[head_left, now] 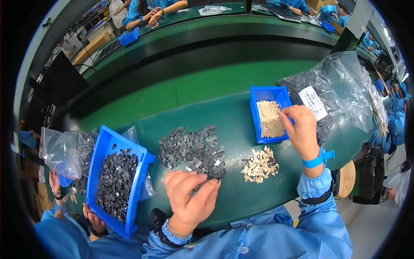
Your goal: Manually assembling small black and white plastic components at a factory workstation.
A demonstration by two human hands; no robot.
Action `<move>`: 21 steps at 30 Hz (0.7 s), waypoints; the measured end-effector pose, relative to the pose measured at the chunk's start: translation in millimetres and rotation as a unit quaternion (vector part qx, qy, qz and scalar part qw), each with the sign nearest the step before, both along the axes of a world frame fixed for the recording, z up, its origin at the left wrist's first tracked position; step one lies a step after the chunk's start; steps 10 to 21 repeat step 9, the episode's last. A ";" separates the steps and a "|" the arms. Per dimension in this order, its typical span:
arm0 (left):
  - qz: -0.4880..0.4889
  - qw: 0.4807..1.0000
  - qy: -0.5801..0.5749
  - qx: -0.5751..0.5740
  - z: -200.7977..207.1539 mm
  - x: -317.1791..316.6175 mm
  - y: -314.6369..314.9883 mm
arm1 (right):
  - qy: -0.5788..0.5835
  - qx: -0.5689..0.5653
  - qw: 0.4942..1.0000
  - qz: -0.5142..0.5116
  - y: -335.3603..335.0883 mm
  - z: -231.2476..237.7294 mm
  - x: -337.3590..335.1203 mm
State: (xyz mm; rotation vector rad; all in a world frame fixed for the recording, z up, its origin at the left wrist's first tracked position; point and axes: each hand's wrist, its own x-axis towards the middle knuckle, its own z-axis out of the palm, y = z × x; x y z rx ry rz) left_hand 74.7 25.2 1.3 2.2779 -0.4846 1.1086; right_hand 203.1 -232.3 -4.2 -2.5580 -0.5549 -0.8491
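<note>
Grey, small flat plastic pieces lie in a loose pile (192, 151) on the green work surface (207, 86), just beyond your left hand (189, 196); its fingers (210, 190) curl around one of them at the pile's near edge. Your right hand (302, 129) reaches into the small blue plastic bin (258, 97), fingertips pinched on the beige flat pieces (269, 118) inside. A second heap of beige pieces (260, 165) sits below that hand. Left of your fingers, a larger blue tray (105, 136) holds dark pieces. Clear plastic bags (345, 86) lie beyond your right hand.
</note>
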 end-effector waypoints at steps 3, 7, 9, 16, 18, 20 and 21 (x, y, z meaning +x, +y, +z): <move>-0.024 0.995 -0.055 0.086 -0.8 -2.9 2.9 | -0.027 -0.009 0.999 -0.031 6.7 8.2 -5.8; -0.048 0.988 -0.077 0.128 -1.2 -10.4 10.3 | 0.264 0.221 0.900 0.268 45.3 29.5 -44.7; -0.054 0.984 -0.084 0.148 -3.6 -12.4 11.0 | 0.335 0.202 0.847 0.360 62.1 31.8 -56.6; -0.054 0.984 -0.084 0.148 -3.6 -12.4 11.0 | 0.335 0.202 0.847 0.360 62.1 31.8 -56.6; -0.054 0.984 -0.084 0.148 -3.6 -12.4 11.0 | 0.335 0.202 0.847 0.360 62.1 31.8 -56.6; -0.054 0.984 -0.084 0.148 -3.6 -12.4 11.0 | 0.335 0.202 0.847 0.360 62.1 31.8 -56.6; -0.054 0.984 -0.084 0.148 -3.6 -12.4 11.0 | 0.335 0.202 0.847 0.360 62.1 31.8 -56.6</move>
